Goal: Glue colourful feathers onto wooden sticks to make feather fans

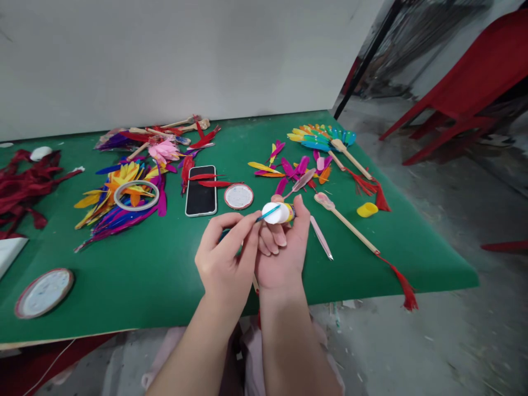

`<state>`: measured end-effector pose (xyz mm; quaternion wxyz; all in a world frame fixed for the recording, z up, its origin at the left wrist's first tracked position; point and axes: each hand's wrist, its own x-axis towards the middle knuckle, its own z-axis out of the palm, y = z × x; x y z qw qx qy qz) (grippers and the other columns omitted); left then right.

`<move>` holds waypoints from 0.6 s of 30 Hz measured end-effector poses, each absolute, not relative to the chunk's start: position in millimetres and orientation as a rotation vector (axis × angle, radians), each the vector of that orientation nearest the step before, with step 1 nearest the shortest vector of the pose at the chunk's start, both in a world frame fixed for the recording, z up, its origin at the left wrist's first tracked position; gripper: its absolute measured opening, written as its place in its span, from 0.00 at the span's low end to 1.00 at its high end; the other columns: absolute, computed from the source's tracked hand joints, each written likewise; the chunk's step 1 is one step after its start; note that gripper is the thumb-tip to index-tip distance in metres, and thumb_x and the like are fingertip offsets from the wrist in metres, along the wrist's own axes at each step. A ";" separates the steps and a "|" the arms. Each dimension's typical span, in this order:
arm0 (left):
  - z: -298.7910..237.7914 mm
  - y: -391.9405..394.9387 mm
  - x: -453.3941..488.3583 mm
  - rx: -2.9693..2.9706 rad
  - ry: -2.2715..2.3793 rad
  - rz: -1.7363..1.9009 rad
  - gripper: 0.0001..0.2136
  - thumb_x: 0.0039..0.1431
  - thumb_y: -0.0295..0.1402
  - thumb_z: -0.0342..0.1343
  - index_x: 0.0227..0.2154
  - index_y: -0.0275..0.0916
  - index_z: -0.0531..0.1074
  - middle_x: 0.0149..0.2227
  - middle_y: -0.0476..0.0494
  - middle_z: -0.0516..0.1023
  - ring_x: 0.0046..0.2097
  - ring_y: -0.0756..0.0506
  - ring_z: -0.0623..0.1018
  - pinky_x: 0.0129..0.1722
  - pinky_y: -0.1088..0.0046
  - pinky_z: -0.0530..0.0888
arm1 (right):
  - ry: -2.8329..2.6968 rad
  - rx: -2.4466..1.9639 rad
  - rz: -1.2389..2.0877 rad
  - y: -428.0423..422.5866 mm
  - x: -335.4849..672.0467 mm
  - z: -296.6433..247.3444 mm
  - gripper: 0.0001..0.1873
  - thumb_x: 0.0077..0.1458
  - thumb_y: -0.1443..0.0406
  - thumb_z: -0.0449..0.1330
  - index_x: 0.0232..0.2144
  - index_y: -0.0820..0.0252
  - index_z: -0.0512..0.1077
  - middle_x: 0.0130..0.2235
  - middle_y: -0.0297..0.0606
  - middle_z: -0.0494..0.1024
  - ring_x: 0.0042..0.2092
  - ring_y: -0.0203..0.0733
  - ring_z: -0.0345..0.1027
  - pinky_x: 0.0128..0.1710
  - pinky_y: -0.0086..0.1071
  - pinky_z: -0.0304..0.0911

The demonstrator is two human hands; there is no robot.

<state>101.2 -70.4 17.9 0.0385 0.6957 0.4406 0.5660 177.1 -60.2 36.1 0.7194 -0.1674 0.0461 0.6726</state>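
Note:
My left hand (223, 256) pinches a thin blue feather (270, 212), its narrow end lying across the white top of a glue stick (277, 214). My right hand (284, 256) is wrapped round that glue stick, which has a white and yellow body. More dark blue shows beneath my left fingers, partly hidden. Right of my hands lie pale pink tweezers (322, 237), a wooden stick (350, 223) with a red tassel (406, 289), and a yellow cap (367, 209). Loose magenta and yellow feathers (295, 166) lie just beyond.
A finished-looking feather fan (319, 136) lies at the back right of the green table (136, 291). Leftward are a phone (201, 195), a round lid (238, 196), a tape ring (136, 208) on piled feathers, dark red fabric (28, 184) and another lid (44, 293).

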 end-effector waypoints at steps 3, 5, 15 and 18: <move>18.4 -69.8 102.7 2.117 1.338 1.735 0.07 0.53 0.24 0.56 0.35 0.36 0.76 0.33 0.48 0.74 0.35 0.55 0.74 0.37 0.82 0.72 | 0.106 -0.357 1.492 -60.9 177.2 35.4 0.27 0.58 0.50 0.41 0.20 0.59 0.68 0.06 0.22 0.52 0.08 0.24 0.37 0.07 0.18 0.36; 18.6 -69.5 103.1 2.104 1.330 1.732 0.07 0.54 0.24 0.56 0.34 0.36 0.76 0.33 0.49 0.75 0.35 0.55 0.74 0.37 0.82 0.72 | 0.108 -0.354 1.492 -61.1 176.9 34.9 0.27 0.58 0.51 0.41 0.20 0.59 0.68 0.06 0.22 0.52 0.08 0.24 0.38 0.07 0.18 0.36; 14.6 -69.1 99.7 2.044 1.320 1.733 0.07 0.54 0.24 0.56 0.35 0.38 0.75 0.34 0.50 0.75 0.36 0.55 0.74 0.38 0.81 0.72 | 0.137 -0.351 1.532 -60.6 173.8 34.8 0.23 0.57 0.54 0.46 0.20 0.60 0.69 0.06 0.23 0.52 0.08 0.25 0.39 0.07 0.18 0.38; 11.9 -68.0 99.2 2.022 1.313 1.742 0.08 0.53 0.24 0.56 0.35 0.40 0.75 0.34 0.51 0.75 0.37 0.54 0.74 0.38 0.80 0.72 | 0.141 -0.349 1.543 -60.8 174.4 34.7 0.22 0.56 0.54 0.47 0.21 0.60 0.69 0.06 0.23 0.54 0.08 0.25 0.40 0.07 0.18 0.38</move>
